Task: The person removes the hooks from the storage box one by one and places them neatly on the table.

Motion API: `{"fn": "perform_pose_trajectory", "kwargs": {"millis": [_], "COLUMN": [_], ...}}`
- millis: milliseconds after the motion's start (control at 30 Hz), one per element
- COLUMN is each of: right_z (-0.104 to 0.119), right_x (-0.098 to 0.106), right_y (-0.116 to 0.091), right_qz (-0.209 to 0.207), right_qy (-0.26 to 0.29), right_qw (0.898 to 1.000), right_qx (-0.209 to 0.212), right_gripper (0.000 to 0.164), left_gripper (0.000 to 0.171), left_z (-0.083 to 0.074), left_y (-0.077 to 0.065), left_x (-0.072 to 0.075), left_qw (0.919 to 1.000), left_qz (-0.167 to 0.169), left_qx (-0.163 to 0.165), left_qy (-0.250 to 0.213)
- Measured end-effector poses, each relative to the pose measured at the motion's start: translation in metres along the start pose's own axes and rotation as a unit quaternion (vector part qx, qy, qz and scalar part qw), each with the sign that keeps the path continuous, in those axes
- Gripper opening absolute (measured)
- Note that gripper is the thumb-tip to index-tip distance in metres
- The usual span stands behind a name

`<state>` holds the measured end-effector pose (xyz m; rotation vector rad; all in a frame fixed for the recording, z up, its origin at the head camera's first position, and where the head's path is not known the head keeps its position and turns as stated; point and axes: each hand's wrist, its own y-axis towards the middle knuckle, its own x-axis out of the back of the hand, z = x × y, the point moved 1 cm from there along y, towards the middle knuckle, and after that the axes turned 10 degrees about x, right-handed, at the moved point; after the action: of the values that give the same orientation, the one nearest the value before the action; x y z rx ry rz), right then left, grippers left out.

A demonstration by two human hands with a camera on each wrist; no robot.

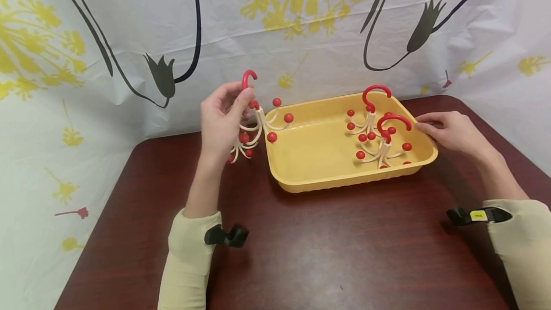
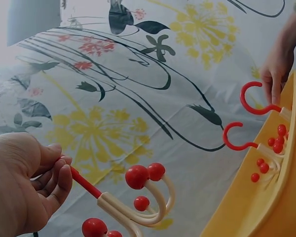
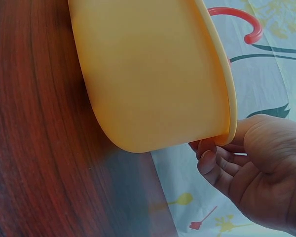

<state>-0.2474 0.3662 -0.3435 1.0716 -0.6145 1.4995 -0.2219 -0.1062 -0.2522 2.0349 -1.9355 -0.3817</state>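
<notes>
My left hand [image 1: 221, 118] pinches the red hook of a hanger [image 1: 260, 117] with curved cream prongs tipped by red balls. It holds this hanger raised at the left end of a yellow tray [image 1: 318, 186]. Below it, partly hidden, another such hanger [image 1: 242, 149] is on the table. Inside the tray's right half are two more: a rear hanger [image 1: 370, 117] and a front hanger [image 1: 383, 149], their red hooks pointing up. My right hand [image 1: 449, 130] grips the tray's right rim; the right wrist view shows its fingers [image 3: 212, 170] at the edge.
The dark reddish-brown table [image 1: 327, 248] extends in front of the tray. Behind it hangs a white flower-printed sheet [image 1: 224, 18], close to the table's back edge. Black straps circle both sleeved wrists.
</notes>
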Motion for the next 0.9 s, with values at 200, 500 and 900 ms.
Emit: {"fn": "perform_pose_trajectory", "kwargs": {"millis": [200, 500, 900], "right_z": [-0.001, 0.001, 0.0], "right_x": [0.001, 0.0, 0.0], "right_y": [0.001, 0.0, 0.0], "right_qz": [0.001, 0.0, 0.002], "right_qy": [-0.003, -0.002, 0.002], "right_qw": [1.0, 1.0, 1.0], "right_qx": [0.002, 0.002, -0.005], "right_gripper": [0.051, 0.052, 0.052], "left_gripper": [0.019, 0.018, 0.016], "left_z": [-0.003, -0.002, -0.007], "left_y": [-0.003, -0.007, -0.008], "left_x": [0.018, 0.041, 0.067], "left_qw": [0.9996, 0.9982, 0.9956], "left_qz": [-0.025, -0.056, -0.087], "left_qx": [-0.011, -0.02, -0.02], "left_qy": [-0.006, 0.006, 0.029]}}
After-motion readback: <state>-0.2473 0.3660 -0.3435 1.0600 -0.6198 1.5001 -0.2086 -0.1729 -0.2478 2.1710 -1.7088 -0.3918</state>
